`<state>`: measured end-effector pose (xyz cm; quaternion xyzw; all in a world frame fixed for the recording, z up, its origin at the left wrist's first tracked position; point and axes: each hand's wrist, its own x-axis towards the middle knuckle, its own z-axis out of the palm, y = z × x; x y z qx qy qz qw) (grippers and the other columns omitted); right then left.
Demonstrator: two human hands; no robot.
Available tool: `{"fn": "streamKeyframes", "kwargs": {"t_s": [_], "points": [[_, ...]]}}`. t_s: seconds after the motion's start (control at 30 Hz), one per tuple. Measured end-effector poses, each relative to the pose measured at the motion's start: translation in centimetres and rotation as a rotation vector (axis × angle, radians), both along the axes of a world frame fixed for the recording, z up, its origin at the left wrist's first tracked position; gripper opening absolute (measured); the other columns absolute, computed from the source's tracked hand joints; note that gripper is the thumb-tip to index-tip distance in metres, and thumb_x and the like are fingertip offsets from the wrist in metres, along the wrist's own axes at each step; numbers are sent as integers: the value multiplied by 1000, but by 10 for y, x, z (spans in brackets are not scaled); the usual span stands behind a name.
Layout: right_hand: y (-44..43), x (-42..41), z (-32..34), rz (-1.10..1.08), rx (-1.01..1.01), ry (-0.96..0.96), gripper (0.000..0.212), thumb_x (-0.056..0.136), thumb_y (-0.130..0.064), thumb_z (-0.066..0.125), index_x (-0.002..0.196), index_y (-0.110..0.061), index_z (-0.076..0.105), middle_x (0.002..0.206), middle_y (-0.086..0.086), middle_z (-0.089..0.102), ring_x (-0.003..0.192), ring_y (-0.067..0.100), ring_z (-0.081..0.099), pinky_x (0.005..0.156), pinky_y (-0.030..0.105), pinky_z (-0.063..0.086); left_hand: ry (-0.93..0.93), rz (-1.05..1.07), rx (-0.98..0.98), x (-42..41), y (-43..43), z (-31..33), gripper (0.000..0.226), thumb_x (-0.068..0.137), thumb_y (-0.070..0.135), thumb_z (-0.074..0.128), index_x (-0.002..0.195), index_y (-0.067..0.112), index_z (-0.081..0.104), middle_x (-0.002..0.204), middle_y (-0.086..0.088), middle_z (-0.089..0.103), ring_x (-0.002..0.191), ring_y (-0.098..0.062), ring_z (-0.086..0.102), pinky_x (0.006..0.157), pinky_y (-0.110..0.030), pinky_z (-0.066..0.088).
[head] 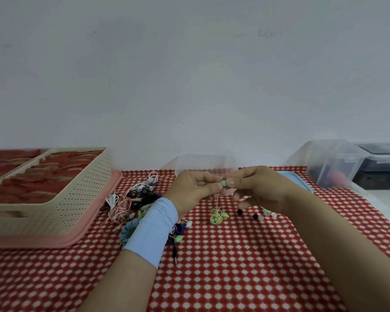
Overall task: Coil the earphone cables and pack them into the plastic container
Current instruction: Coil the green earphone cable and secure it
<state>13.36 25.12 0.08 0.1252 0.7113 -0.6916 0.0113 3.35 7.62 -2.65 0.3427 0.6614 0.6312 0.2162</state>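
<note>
My left hand (pixel 195 188) and my right hand (pixel 259 188) meet above the table, and both pinch a green earbud (pixel 223 183). Its thin yellow cable (pixel 217 200) hangs straight down to a small green-yellow tangle (pixel 216 217) lying on the cloth. A pile of tangled earphones (pixel 133 199) in white, pink, purple and blue lies left of my left wrist. A clear plastic container (pixel 203 163) stands behind my hands by the wall. Loose earbuds (pixel 260 216), black, pink and green, lie under my right hand.
A cream perforated basket (pixel 81 192) on a pink tray (pixel 99 217) holds red items at the left. Clear lidded boxes (pixel 331 163) stand at the back right, with a blue lid (pixel 297 179) beside them. A red-and-white patterned cloth (pixel 234 266) covers the table.
</note>
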Motion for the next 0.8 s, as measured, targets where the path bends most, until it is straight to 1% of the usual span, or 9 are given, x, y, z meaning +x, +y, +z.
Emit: {"fn": "streamKeyframes", "kwargs": {"t_s": [0.2, 0.33, 0.43, 0.5, 0.57, 0.63, 0.7, 0.77, 0.8], "points": [[3, 4, 4, 75, 5, -7, 28, 74, -19, 76, 99, -5, 80, 94, 13, 76, 69, 16, 67, 56, 28, 60, 11, -17, -31, -1, -1, 2, 16, 84, -2, 70, 89, 14, 73, 74, -1, 75, 63, -9, 65, 67, -21, 54], [2, 2, 0, 48, 35, -24, 32, 73, -18, 76, 102, -4, 80, 85, 10, 75, 64, 14, 65, 55, 27, 60, 48, -35, -46, -1, -2, 0, 17, 84, -2, 71, 89, 14, 74, 80, -8, 76, 69, -14, 67, 68, -22, 53], [1, 0, 0, 46, -5, 1, 25, 74, -19, 76, 96, -6, 81, 89, 13, 75, 63, 15, 65, 53, 27, 59, 6, -24, -15, -1, -1, 1, 16, 85, -3, 69, 92, 11, 72, 76, -4, 75, 64, -10, 65, 66, -21, 53], [3, 1, 2, 51, -17, 34, 27, 75, -20, 75, 97, -5, 80, 93, 15, 75, 65, 17, 66, 55, 28, 60, -32, -10, 8, 0, 1, 3, 14, 86, -2, 68, 92, 10, 71, 76, -4, 75, 64, -11, 65, 66, -21, 53], [6, 1, 3, 45, -13, 48, 31, 81, -22, 72, 105, -3, 78, 97, 15, 76, 68, 18, 67, 57, 29, 61, -46, -2, 7, 0, 2, 3, 12, 86, 0, 69, 92, 10, 71, 83, -8, 76, 71, -14, 67, 69, -23, 54], [8, 2, 4, 4, -1, 56, 24, 95, -21, 64, 108, -5, 76, 99, 10, 77, 69, 19, 67, 56, 29, 58, -41, -3, -11, -1, 3, 3, 12, 85, 2, 71, 92, 12, 73, 91, -13, 76, 78, -19, 67, 71, -27, 54], [10, 3, 2, -57, 136, 60, 20, 101, -18, 60, 108, -9, 76, 100, 7, 78, 67, 19, 67, 51, 26, 51, -31, 10, -35, -2, 2, 1, 12, 83, 5, 74, 91, 14, 75, 95, -16, 75, 81, -24, 66, 74, -32, 54], [10, 1, -1, -90, 454, 43, 13, 97, -15, 66, 105, -13, 76, 92, 3, 79, 63, 18, 69, 47, 23, 47, -2, 34, -61, -4, 0, 1, 13, 83, 7, 75, 94, 13, 74, 94, -18, 75, 78, -25, 66, 75, -35, 56], [9, -1, -3, -69, 608, 26, 11, 94, -13, 70, 103, -15, 77, 88, 1, 79, 61, 17, 70, 47, 21, 48, 20, 44, -75, -5, -2, 1, 14, 84, 7, 74, 97, 13, 73, 92, -18, 74, 75, -24, 65, 76, -37, 57]]}}
